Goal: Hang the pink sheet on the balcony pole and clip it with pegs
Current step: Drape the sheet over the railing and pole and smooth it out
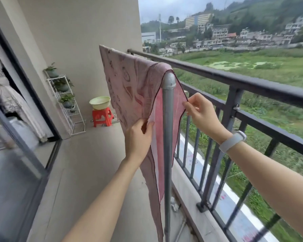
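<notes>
The sheet (129, 81) is already draped over the pole (168, 79), running away from me toward 11 o'clock, with its near end hanging down both sides of the grey upright at the pole's end. I judge the step in hand to be evening out that near end before any pegs go on; I see no pegs anywhere.

To do it well, I should pull both hems down together and gently outward, so the cloth lies flat over the pole with no bunching at the cap, and leave about equal drops on each side so it won't slide off toward the railing (252, 84) at 2 o'clock.

My left hand (138, 138) is closed in a pinch, thumb over fingers, gripping the sheet's dark-trimmed edge on the balcony side. My right hand (199, 112) is also closed, thumb and forefinger nipping the opposite edge on the railing side, the remaining fingers curled loosely.
</notes>
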`<state>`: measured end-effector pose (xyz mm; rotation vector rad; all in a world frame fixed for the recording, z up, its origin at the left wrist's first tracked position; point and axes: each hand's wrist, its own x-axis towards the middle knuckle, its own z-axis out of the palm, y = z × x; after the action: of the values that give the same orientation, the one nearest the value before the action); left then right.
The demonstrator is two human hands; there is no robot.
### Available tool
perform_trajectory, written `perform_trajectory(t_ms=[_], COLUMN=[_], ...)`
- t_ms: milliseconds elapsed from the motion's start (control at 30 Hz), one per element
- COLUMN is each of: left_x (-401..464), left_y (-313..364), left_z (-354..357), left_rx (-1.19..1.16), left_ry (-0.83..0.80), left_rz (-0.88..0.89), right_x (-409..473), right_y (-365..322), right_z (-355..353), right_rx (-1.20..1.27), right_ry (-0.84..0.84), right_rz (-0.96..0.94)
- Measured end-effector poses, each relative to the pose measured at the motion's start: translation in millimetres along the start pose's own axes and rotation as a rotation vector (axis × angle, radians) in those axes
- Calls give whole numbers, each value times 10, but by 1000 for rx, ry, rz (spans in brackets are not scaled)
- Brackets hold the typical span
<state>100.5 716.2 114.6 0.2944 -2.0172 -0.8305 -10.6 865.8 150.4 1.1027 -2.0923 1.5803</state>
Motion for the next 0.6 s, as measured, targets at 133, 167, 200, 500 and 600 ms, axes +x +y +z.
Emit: perform_trajectory(t_ms=[133, 167, 200, 500, 600], left_x=[125, 190, 257, 80, -219], left_y=[47, 91, 147, 228, -4], left_z=[-148, -186, -223, -78, 55], left_rx=[-22, -45, -73, 33, 67], left_ry=[83, 112, 142, 182, 75], left_rz=[-2, 15, 32, 195, 33], right_x=[-200, -297, -409, -654, -671], right_y=[72, 119, 176, 389, 418], right_z=[-83, -102, -117, -62, 96], right_rx=[-92, -104, -112, -71, -45], right_ry=[71, 74, 72, 264, 152], right_rz=[-36, -37, -28, 63, 82])
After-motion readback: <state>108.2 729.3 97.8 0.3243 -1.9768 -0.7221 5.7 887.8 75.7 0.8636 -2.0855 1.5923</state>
